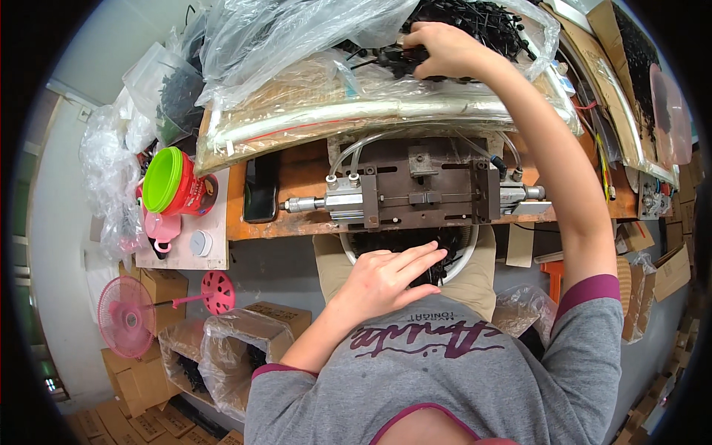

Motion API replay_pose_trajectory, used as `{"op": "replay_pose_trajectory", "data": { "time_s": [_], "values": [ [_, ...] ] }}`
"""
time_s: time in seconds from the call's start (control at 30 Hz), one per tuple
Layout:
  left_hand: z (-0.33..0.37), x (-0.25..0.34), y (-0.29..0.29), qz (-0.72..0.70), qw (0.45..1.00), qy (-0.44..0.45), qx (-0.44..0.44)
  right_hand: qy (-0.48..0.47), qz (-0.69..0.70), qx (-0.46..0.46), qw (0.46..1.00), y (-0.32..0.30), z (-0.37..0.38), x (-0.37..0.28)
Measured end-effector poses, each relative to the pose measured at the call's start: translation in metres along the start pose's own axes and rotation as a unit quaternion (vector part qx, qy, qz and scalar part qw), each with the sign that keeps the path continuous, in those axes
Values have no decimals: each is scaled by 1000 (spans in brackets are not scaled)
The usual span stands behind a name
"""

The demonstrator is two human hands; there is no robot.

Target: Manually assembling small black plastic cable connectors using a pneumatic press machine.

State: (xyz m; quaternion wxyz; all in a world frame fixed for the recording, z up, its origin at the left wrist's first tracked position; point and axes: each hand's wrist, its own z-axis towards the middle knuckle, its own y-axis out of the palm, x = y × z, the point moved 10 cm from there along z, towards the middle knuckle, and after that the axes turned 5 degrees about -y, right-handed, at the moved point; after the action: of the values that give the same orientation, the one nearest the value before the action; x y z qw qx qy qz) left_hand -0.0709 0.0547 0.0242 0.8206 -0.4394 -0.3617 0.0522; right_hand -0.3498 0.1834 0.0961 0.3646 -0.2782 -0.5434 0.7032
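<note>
One heap of black parts (486, 26) is reached into by the right hand (445, 52), its fingers curled — whether any part is pinched cannot be told. The left hand (393, 278) is laid out flat, fingers stretched and thumb spread away, above one white-rimmed bowl (465, 261) in which black pieces (382, 240) are held. Between the two hands, one dark metal fixture (460, 182) is flanked by two cylinders (345, 205). Beyond the left hand, leftward, one phone (261, 189) and one red bucket (196, 193) are placed.
</note>
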Motion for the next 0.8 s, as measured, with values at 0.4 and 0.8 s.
{"op": "replay_pose_trajectory", "data": {
  "time_s": [0.4, 0.8],
  "values": [
    [6, 12, -4, -26, 999, 33, 14, 33, 70, 153, 985, -56, -41, 13],
    [19, 12, -47, -47, 986, 34, 154, 257, 564, 298, 726, -73, -80, 83]
  ]
}}
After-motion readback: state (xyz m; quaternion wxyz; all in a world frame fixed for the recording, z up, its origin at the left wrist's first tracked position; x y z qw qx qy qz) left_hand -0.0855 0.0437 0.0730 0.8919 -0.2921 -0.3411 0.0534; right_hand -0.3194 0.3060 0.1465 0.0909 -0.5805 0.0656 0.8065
